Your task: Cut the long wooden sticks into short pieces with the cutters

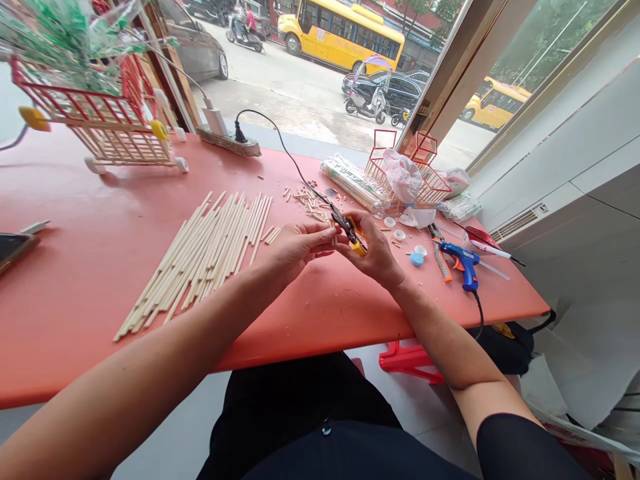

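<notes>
My right hand (373, 250) is closed around the yellow handles of a pair of cutting pliers (350, 230), whose dark jaws point up and left. My left hand (300, 248) pinches a short piece of wooden stick (334, 233) close against the jaws. Whether the jaws touch the stick I cannot tell. Left of my left hand lies a spread of long wooden sticks (200, 260), with a few short cut pieces (273, 235) beside it. Just beyond the pliers, small stick offcuts (310, 200) are scattered on the red table (300, 307).
A blue glue gun (463, 263) and orange-handled pliers (440, 257) lie at right, near bottle caps (417, 259). Behind are wrapped sticks (355, 181) and a small stick-built cart (430, 187). A larger cart (120, 120), power strip (230, 141) and phone (15, 250) are at left.
</notes>
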Available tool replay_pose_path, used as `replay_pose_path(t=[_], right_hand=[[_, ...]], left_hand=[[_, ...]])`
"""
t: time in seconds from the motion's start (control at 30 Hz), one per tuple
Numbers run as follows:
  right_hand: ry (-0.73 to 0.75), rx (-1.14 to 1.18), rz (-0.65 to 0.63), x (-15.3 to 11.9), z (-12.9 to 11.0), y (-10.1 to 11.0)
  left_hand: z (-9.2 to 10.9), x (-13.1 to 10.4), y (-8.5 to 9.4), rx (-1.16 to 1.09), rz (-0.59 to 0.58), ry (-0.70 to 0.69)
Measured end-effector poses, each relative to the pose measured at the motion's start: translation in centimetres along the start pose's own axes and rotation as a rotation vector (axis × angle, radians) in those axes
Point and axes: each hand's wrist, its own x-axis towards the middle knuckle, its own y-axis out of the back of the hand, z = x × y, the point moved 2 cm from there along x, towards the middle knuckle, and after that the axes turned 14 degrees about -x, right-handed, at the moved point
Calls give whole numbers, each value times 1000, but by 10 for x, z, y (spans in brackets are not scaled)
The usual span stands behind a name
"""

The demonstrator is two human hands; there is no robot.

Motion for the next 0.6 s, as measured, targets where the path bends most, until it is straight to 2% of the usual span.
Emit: replay_pose_path(t=[0.13,0.27,0.37,0.47,0.6], right_hand=[[-44,54,7,1,-2,4],[-106,113,38,1,-1,8],[-128,152,58,1,-1,10],[-121,171,65,1,-4,11],[-133,176,72,2,-6,12]], left_hand=[[18,-2,-1,184,26,-60],[50,-5,4,585,131,-204],[67,-5,13,960,210,-209],[74,-1,22,1172,263,-224],[68,1,28,1263,287,-180]])
